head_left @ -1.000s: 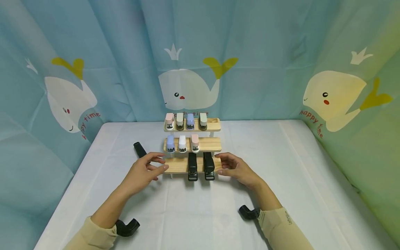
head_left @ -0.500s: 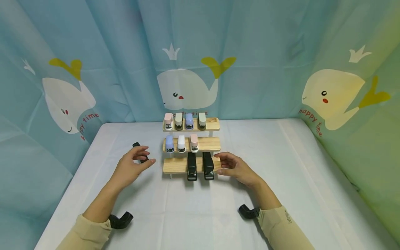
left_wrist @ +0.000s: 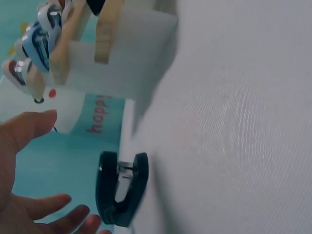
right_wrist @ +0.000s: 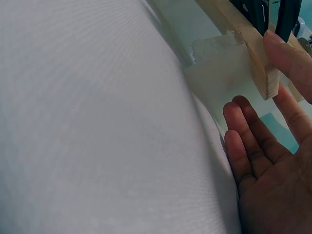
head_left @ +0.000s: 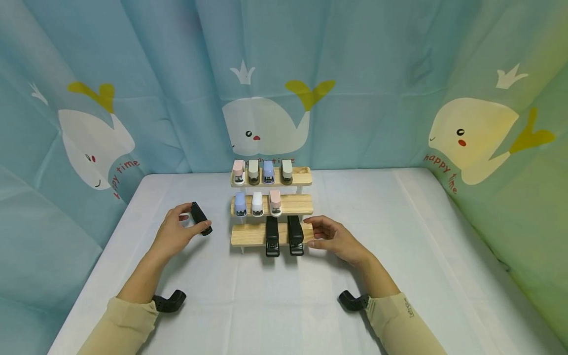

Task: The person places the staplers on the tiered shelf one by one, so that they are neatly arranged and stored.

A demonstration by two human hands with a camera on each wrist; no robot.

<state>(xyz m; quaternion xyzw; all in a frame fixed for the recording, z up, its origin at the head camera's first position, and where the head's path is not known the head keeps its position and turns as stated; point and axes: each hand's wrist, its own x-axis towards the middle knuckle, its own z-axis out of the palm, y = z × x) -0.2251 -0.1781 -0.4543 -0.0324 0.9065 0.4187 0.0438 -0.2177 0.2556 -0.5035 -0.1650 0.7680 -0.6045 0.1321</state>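
Note:
Beside a black stapler (head_left: 201,218) on the white table, my left hand (head_left: 172,236) has its thumb and fingers spread. In the left wrist view the thumb stands well clear of that stapler (left_wrist: 104,190), and the fingertips are close to it; whether they touch is unclear. My right hand (head_left: 340,242) holds the right end of the lowest board of a three-tier wooden shelf (head_left: 248,236), thumb in front and index finger behind. On that board lie two more black staplers, one near the middle (head_left: 272,236) and one farther right (head_left: 295,235).
Small pink, white, blue and grey-green staplers line the middle tier (head_left: 299,205) and top tier (head_left: 303,176). A blue curtain (head_left: 377,88) with whale prints hangs behind the table (head_left: 284,305). Black wrist-worn devices (head_left: 170,301) stick out near both cuffs.
My left hand has moved left, away from the shelf's left end to the loose black stapler. The right hand has stayed at the shelf's right end.

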